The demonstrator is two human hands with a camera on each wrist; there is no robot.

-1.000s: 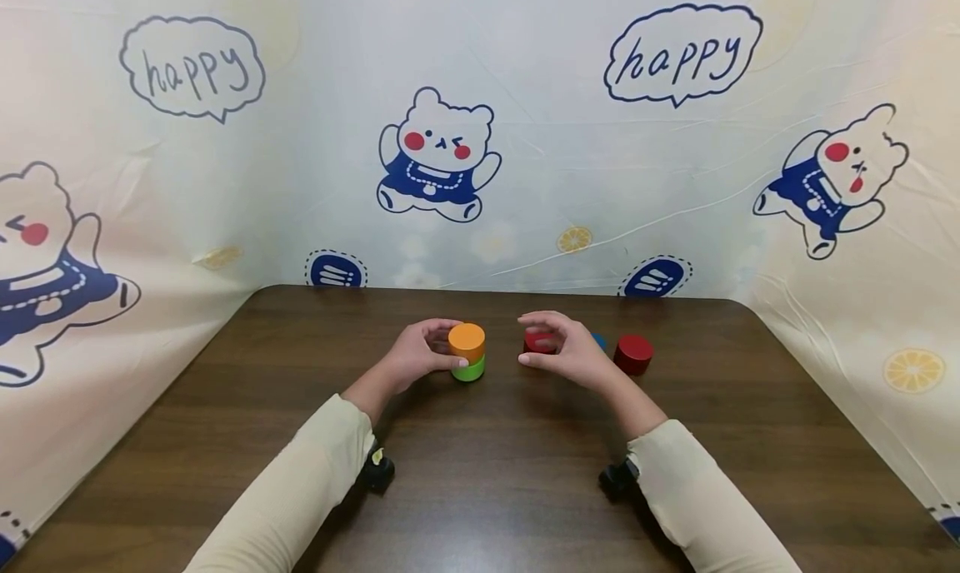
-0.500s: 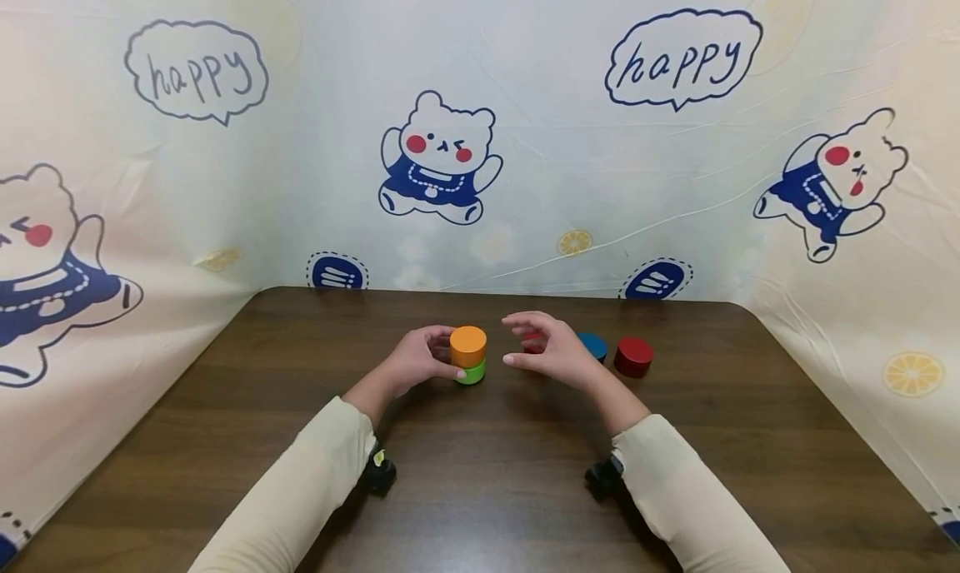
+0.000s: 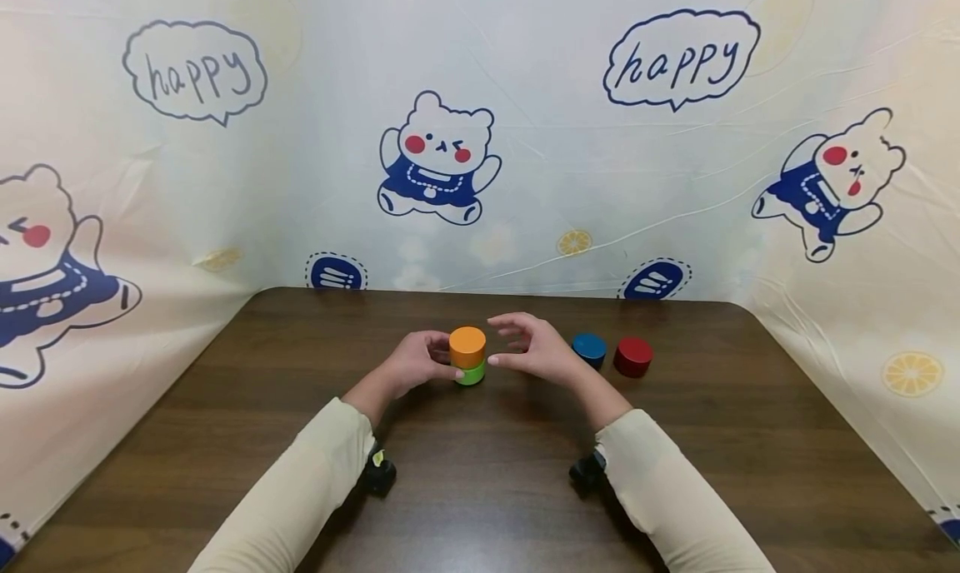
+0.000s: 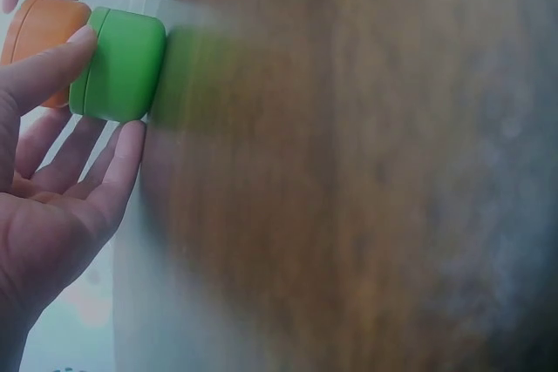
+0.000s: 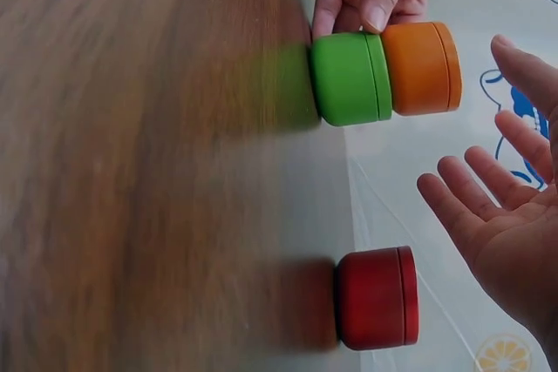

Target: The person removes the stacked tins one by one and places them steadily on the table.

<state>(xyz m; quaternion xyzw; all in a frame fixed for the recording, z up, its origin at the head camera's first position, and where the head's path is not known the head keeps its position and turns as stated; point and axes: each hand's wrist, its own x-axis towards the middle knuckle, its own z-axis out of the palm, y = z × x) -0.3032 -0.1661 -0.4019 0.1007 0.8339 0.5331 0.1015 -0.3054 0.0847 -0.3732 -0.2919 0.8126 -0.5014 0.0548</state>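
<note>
An orange lidded jar (image 3: pixel 467 346) stands upright on a green lidded jar (image 3: pixel 472 376) near the middle of the table. My left hand (image 3: pixel 411 363) holds this stack from the left. Its thumb (image 4: pixel 54 67) presses on the green jar by the seam, and its fingers reach round behind. To the right of the stack, my right hand (image 3: pixel 538 350) holds nothing, its fingers spread and slightly bent, fingertips close to the orange jar. A red jar (image 5: pixel 377 298) near my right hand shows in the right wrist view; that hand covers it in the head view.
A blue jar (image 3: pixel 590 348) and another red jar (image 3: pixel 633 356) stand to the right, beyond my right wrist. The brown wooden table (image 3: pixel 480 481) ends at a printed cloth backdrop (image 3: pixel 540 190) at the back and sides.
My right hand has moved left, from over the nearer red jar to beside the stack, uncovering the blue jar. My left thumb has shifted slightly lower on the stack.
</note>
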